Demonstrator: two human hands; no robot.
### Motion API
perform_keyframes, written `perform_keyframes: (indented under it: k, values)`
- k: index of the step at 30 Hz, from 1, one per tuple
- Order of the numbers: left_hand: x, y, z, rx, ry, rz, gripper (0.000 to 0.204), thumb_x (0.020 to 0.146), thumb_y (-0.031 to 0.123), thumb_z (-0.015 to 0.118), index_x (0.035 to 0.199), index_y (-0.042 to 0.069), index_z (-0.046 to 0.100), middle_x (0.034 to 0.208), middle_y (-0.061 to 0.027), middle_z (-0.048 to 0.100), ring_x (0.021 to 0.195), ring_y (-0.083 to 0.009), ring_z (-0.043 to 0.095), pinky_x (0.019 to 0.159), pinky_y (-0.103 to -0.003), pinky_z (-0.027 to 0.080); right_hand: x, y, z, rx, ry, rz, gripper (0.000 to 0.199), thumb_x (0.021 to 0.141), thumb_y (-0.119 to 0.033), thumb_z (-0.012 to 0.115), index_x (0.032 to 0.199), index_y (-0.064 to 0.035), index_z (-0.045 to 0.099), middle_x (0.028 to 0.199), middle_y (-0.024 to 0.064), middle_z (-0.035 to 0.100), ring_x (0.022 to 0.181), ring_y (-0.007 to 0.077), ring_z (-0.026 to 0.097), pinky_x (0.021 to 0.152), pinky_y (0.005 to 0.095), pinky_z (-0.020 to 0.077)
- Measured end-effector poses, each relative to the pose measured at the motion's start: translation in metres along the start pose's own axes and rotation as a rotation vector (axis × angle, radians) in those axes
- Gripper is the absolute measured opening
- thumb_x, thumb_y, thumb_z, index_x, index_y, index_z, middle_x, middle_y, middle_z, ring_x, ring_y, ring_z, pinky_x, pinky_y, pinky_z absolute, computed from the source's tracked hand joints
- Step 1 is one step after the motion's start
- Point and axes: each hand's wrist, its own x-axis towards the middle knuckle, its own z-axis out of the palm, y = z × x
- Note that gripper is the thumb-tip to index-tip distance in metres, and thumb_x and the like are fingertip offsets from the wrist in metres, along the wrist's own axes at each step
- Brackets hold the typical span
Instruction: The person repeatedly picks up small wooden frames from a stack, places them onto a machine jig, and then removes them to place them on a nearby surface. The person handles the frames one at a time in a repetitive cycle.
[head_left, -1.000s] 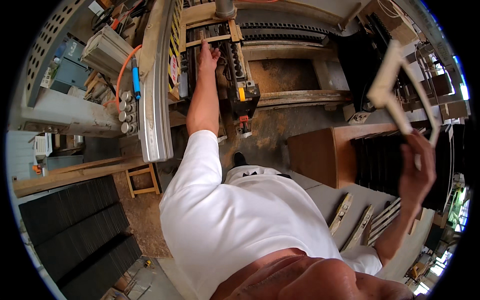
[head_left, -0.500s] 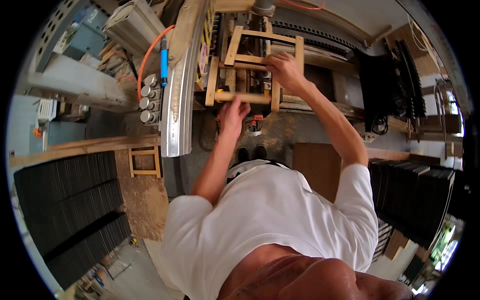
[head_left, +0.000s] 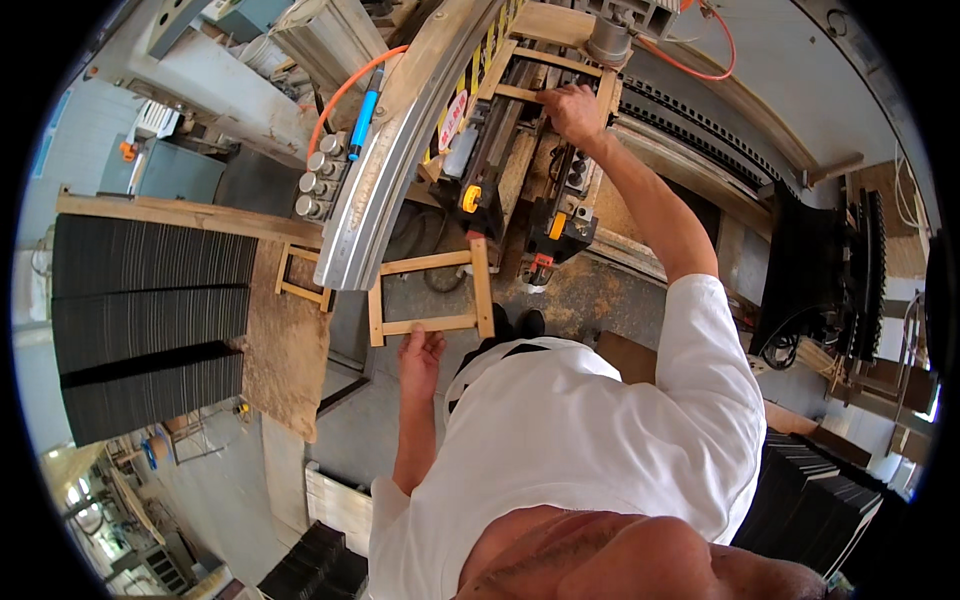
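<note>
Your left hand (head_left: 420, 352) grips the lower rail of a small wooden frame (head_left: 430, 294) — fingers curled shut on the wood, holding the frame out low in front of you, over the dusty floor below the machine. The frame is a plain rectangle of light slats, roughly flat to the camera, its upper rail near the curved metal guard (head_left: 385, 170).

Your right hand (head_left: 572, 108) is stretched up and forward into the machine, fingers closed on a wooden piece (head_left: 522, 93) seated in the fixture, just under the grey cylinder (head_left: 608, 40). How tight that grip is, you cannot tell from here.

An orange hose (head_left: 345, 92) loops along the guard. A second small frame (head_left: 300, 280) leans at the board to your left — beside dark stacked panels (head_left: 150, 330).
</note>
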Motion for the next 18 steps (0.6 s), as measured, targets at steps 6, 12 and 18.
perform_keyframes:
  k: [6, 12, 18]
  values:
    - [0.018, -0.020, -0.028, -0.031, 0.217, 0.062, 0.023, 0.091, 0.026, 0.064, 0.103, 0.007, 0.059, 0.091, -0.0044, 0.064, 0.082, -0.0163, 0.063, 0.070, -0.027, 0.054, 0.021, 0.026, 0.002, -0.058, -0.075, 0.014, 0.026, 0.083, -0.015, 0.061, 0.108, -0.0193, 0.064, 0.088, 0.0074, 0.069, 0.095, 0.0272, 0.060, 0.082, 0.0408, 0.0392]
    - [0.025, -0.041, -0.052, 0.034, 0.350, 0.099, 0.025, 0.090, 0.025, 0.066, 0.101, 0.004, 0.058, 0.086, -0.0058, 0.063, 0.076, -0.0173, 0.064, 0.062, -0.028, 0.054, 0.024, 0.030, 0.005, -0.093, -0.044, -0.041, 0.027, 0.082, -0.018, 0.064, 0.108, -0.0210, 0.064, 0.085, 0.0068, 0.069, 0.092, 0.0268, 0.061, 0.082, 0.0411, 0.0387]
    - [0.033, -0.063, -0.085, 0.091, 0.476, 0.083, 0.025, 0.090, 0.023, 0.066, 0.098, 0.001, 0.056, 0.078, -0.0078, 0.061, 0.065, -0.0174, 0.062, 0.051, -0.027, 0.051, 0.023, 0.035, 0.006, -0.123, -0.040, -0.041, 0.023, 0.083, -0.019, 0.062, 0.105, -0.0226, 0.066, 0.091, 0.0082, 0.068, 0.096, 0.0262, 0.060, 0.081, 0.0403, 0.0386]
